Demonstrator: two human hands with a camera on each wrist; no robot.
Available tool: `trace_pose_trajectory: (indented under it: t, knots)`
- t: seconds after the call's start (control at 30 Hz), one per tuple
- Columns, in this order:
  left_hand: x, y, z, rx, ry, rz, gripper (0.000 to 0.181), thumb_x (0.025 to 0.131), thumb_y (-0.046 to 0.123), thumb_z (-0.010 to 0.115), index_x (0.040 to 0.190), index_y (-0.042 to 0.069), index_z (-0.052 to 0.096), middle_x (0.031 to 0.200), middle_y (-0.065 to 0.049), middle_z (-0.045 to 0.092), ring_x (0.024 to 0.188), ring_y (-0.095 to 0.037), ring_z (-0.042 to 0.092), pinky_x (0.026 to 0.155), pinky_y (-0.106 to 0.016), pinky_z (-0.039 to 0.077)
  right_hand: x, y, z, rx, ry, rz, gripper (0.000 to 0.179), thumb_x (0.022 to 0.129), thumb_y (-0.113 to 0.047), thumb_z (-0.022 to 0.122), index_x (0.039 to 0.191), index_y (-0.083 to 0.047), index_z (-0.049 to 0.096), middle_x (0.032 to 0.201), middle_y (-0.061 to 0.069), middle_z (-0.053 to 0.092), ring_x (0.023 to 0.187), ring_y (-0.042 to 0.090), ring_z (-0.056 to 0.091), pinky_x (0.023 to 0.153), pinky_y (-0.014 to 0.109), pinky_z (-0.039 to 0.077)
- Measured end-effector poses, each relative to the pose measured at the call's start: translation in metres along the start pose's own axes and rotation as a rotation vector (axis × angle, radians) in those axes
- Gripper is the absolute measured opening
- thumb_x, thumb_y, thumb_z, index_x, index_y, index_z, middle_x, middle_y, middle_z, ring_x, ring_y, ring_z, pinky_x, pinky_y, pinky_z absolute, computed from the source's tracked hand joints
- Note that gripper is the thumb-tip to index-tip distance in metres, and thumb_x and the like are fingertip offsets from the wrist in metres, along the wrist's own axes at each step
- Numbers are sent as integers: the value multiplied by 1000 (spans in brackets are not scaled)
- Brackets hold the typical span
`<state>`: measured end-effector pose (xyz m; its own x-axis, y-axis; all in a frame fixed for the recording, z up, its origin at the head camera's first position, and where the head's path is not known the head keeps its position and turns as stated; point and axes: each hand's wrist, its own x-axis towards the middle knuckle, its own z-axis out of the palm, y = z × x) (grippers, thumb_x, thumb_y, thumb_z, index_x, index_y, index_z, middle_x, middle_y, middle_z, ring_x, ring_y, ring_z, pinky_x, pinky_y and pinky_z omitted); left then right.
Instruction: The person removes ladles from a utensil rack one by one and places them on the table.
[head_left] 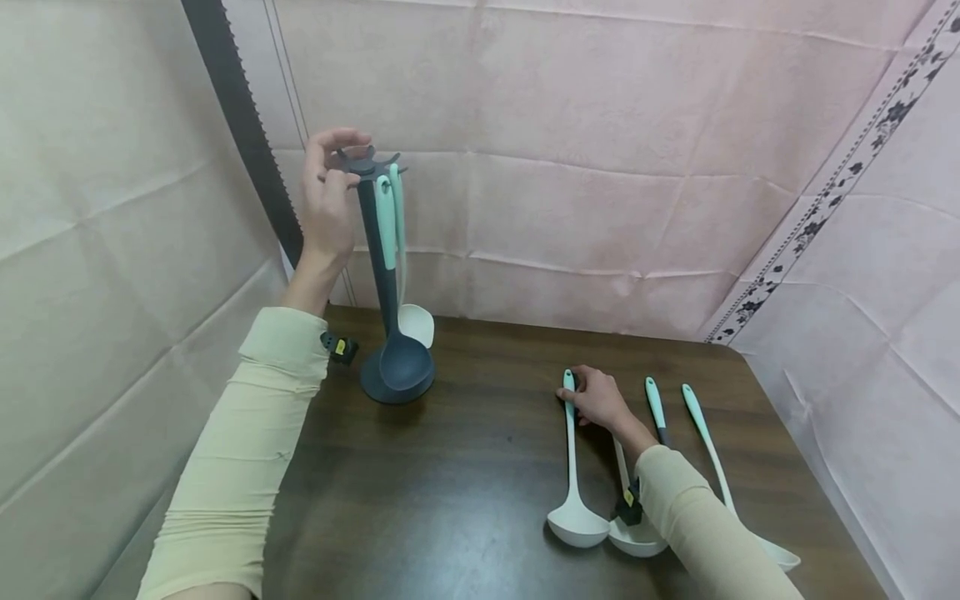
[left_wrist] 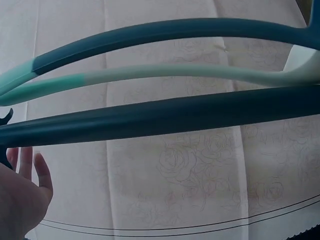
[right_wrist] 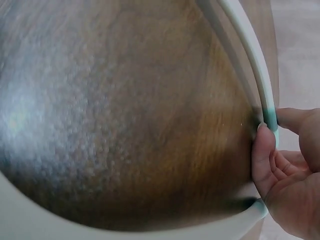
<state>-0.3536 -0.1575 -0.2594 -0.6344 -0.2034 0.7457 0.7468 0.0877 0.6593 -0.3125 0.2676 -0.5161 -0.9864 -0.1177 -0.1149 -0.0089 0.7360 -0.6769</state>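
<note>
"White ladle with a mint handle [head_left: 576,512]: where is it, and who has it?"

"Over the dark wooden tabletop [head_left: 465,467], bowl end toward the wearer. The right hand [head_left: 598,398] pinches its handle near the top, thumb on one side and fingers on the other. Whether it lies fully on the wood, I can't tell."

"Is that a good hold for picking it up?"

"If that is the step, I'd say yes. Gripped so high, the bowl may swing, so squeeze firmly and raise it smoothly."

"What crowds it?"

"A second white ladle [head_left: 637,542], bowl just beside the first, perhaps touching. Go up before going sideways, so the rims don't knock. Beyond it lie a dark-shafted utensil [head_left: 656,404] and a long white utensil [head_left: 708,442], both mint-handled."

"And the left hand [head_left: 328,196]?"

"Its fingers curl about the hooked top of the dark utensil stand [head_left: 380,267], well apart from the pinched ladle. Brace it upright: the dark ladle [head_left: 408,367] and short white utensil [head_left: 417,325] hanging there could sway if it tips."
</note>
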Motion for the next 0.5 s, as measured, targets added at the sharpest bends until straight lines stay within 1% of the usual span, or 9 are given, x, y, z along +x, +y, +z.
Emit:
trace_pose_trajectory:
  t: [0.07, 0.2, 0.3, 0.37, 0.43, 0.5]
  knots:
    - [0, 0, 0, 4, -6, 3, 49, 90, 10, 34, 133, 5, 56, 131, -11, 63, 128, -25, 58, 105, -31, 39, -1, -2, -2, 4, -10, -7, 64, 102, -25, 73, 153, 3, 46, 92, 15, 64, 60, 21, 66, 53, 35, 59]
    - [-2, 3, 2, -4, -21, 3, 48, 92, 12, 34, 134, 5, 56, 129, -10, 64, 126, -29, 58, 103, -32, 39, -4, -6, -7, 24, -36, -7, 66, 103, -24, 71, 155, 4, 42, 97, 17, 62, 63, 22, 67, 54, 37, 60]
    - [-4, 4, 3, -5, -23, 3, 48, 92, 13, 34, 134, 6, 55, 129, -9, 63, 127, -31, 59, 104, -32, 39, -5, -10, -11, 22, -69, 4, 72, 102, -28, 72, 158, 1, 37, 104, 20, 61, 65, 23, 68, 55, 37, 60]
    - [-5, 4, 3, -5, -18, 4, 48, 92, 14, 33, 134, 7, 55, 129, -8, 63, 127, -30, 60, 105, -32, 39, -6, -13, -13, 7, -100, 5, 80, 101, -33, 74, 161, 0, 33, 112, 25, 61, 68, 24, 68, 56, 37, 61]
    - [-5, 5, 3, -5, -12, 2, 47, 93, 14, 33, 134, 8, 55, 129, -7, 63, 126, -29, 61, 105, -32, 39, -7, -18, -17, -16, -138, 7, 89, 99, -39, 75, 164, -2, 27, 125, 32, 58, 71, 25, 69, 57, 38, 61]
    - [-6, 5, 2, -4, -9, 3, 47, 93, 14, 33, 134, 9, 55, 129, -6, 63, 125, -26, 62, 106, -33, 39, -8, -23, -21, -41, -178, 14, 98, 96, -46, 77, 167, -5, 21, 138, 36, 53, 75, 26, 70, 58, 39, 62]
